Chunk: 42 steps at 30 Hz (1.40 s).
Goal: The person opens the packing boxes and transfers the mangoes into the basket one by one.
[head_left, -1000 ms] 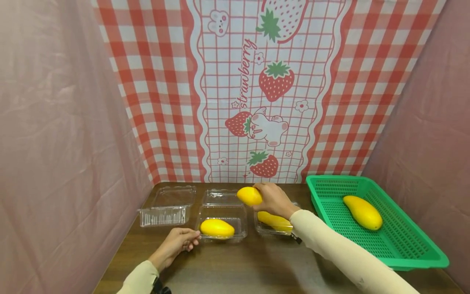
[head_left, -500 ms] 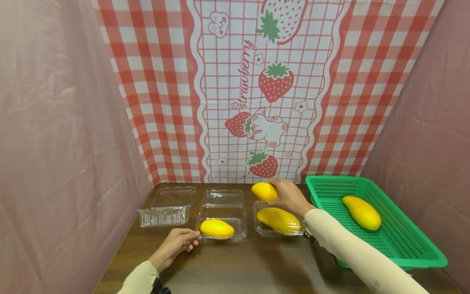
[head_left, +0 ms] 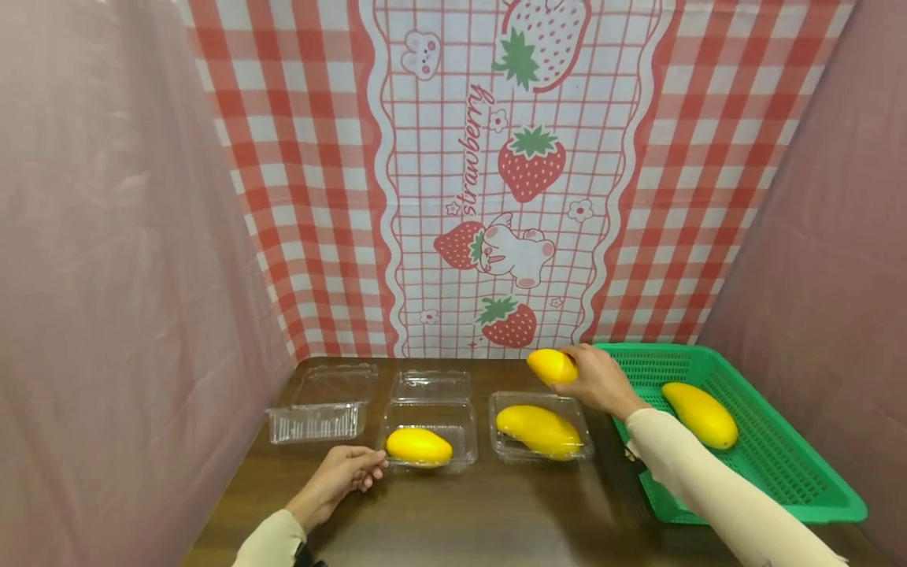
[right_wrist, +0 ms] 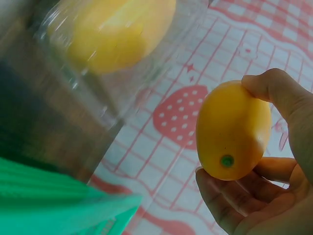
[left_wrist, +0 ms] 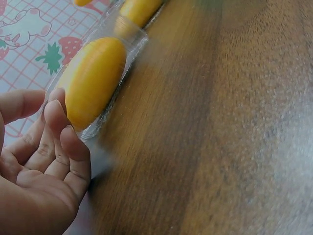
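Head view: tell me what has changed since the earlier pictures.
The right hand has carried its mango rightward, toward the basket, and it no longer covers the right box. Nothing was newly grasped or released. The left hand stays at the middle box; the other three mangoes stay put.

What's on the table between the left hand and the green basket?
Head view: an open clear container holding one mango, then a closed clear container holding another mango.
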Each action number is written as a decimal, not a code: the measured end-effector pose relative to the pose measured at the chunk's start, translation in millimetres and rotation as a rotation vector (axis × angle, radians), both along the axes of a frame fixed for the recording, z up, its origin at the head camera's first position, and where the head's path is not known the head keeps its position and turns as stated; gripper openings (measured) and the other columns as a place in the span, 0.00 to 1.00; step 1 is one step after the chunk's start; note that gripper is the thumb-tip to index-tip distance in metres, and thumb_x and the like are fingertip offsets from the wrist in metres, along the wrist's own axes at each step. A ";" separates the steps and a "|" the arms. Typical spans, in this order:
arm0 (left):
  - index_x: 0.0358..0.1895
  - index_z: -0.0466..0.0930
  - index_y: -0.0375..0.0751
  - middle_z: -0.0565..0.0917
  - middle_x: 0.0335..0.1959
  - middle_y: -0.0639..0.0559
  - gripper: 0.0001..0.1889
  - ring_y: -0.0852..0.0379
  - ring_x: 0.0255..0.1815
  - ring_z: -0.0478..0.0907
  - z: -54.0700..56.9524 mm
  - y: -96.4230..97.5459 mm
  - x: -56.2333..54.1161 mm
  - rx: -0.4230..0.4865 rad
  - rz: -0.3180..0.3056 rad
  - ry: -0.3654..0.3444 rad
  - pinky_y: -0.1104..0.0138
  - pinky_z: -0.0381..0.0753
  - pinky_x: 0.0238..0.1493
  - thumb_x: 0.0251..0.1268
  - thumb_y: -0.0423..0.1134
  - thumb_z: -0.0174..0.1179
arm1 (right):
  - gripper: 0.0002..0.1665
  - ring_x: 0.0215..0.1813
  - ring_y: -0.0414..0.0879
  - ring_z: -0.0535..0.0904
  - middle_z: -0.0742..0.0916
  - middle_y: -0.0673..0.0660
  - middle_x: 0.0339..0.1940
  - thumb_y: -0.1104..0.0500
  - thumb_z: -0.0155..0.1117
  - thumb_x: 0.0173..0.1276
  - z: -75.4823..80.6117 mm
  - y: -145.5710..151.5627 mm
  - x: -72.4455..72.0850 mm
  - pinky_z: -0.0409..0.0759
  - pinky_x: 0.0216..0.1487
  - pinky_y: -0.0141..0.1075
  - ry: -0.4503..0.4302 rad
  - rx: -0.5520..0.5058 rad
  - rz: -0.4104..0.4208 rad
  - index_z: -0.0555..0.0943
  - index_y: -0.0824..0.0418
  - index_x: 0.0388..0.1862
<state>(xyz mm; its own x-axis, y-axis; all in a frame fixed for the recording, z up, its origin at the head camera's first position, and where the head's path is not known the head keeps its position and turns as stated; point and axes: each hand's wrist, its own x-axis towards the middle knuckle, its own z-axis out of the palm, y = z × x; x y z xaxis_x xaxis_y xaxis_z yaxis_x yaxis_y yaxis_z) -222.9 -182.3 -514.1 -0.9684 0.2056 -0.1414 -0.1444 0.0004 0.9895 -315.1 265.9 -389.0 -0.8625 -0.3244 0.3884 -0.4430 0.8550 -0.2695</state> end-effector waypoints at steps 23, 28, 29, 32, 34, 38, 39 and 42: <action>0.44 0.83 0.23 0.85 0.27 0.50 0.15 0.63 0.24 0.75 -2.9 3.0 -1.6 0.022 -0.010 0.003 0.71 0.79 0.30 0.72 0.38 0.64 | 0.37 0.27 0.50 0.73 0.85 0.61 0.32 0.48 0.78 0.60 3.6 90.8 -2.1 0.71 0.27 0.40 -0.088 -0.084 -0.184 0.80 0.77 0.56; 0.42 0.83 0.26 0.84 0.27 0.51 0.14 0.63 0.24 0.75 -2.7 1.6 -2.0 0.017 0.005 0.001 0.71 0.79 0.30 0.72 0.38 0.64 | 0.35 0.28 0.51 0.73 0.83 0.59 0.30 0.47 0.78 0.61 -4.1 105.6 -3.3 0.70 0.28 0.40 -0.114 -0.085 -0.209 0.81 0.75 0.52; 0.42 0.83 0.26 0.84 0.27 0.50 0.13 0.62 0.24 0.75 -2.5 1.5 -2.0 0.016 0.005 0.001 0.71 0.79 0.30 0.72 0.38 0.64 | 0.35 0.28 0.51 0.73 0.83 0.59 0.30 0.47 0.78 0.61 -6.4 108.7 -3.4 0.70 0.28 0.40 -0.127 -0.086 -0.219 0.81 0.75 0.52; 0.42 0.83 0.27 0.84 0.27 0.50 0.13 0.62 0.24 0.75 -2.2 1.5 -2.0 0.014 0.003 -0.001 0.71 0.79 0.30 0.72 0.38 0.64 | 0.36 0.29 0.52 0.72 0.82 0.60 0.31 0.47 0.77 0.61 -12.5 117.6 -3.3 0.70 0.28 0.40 -0.173 -0.081 -0.244 0.80 0.77 0.51; 0.42 0.83 0.27 0.84 0.27 0.51 0.13 0.62 0.24 0.75 -2.1 1.5 -1.9 0.013 0.002 -0.004 0.71 0.79 0.30 0.72 0.38 0.64 | 0.36 0.29 0.52 0.72 0.81 0.60 0.30 0.47 0.77 0.61 -16.2 122.8 -3.1 0.70 0.28 0.40 -0.199 -0.073 -0.258 0.79 0.78 0.51; 0.42 0.83 0.27 0.84 0.27 0.51 0.13 0.62 0.24 0.75 -2.3 1.6 -2.2 0.012 0.005 -0.006 0.71 0.79 0.30 0.72 0.39 0.64 | 0.36 0.28 0.51 0.71 0.79 0.59 0.28 0.47 0.76 0.62 -22.3 130.5 -1.3 0.69 0.28 0.40 -0.244 -0.061 -0.264 0.79 0.79 0.50; 0.42 0.83 0.26 0.84 0.27 0.51 0.14 0.62 0.24 0.75 -2.4 1.7 -2.3 0.012 0.006 -0.006 0.71 0.79 0.30 0.72 0.39 0.64 | 0.36 0.28 0.51 0.71 0.79 0.59 0.28 0.47 0.76 0.61 -23.7 131.7 -0.8 0.69 0.28 0.40 -0.251 -0.060 -0.263 0.79 0.78 0.50; 0.43 0.83 0.26 0.84 0.27 0.51 0.14 0.62 0.24 0.75 -2.4 1.8 -2.6 0.012 0.005 -0.006 0.71 0.79 0.30 0.72 0.39 0.64 | 0.34 0.28 0.51 0.71 0.78 0.58 0.27 0.49 0.76 0.61 -28.1 134.9 -0.1 0.68 0.28 0.41 -0.264 -0.060 -0.257 0.80 0.78 0.48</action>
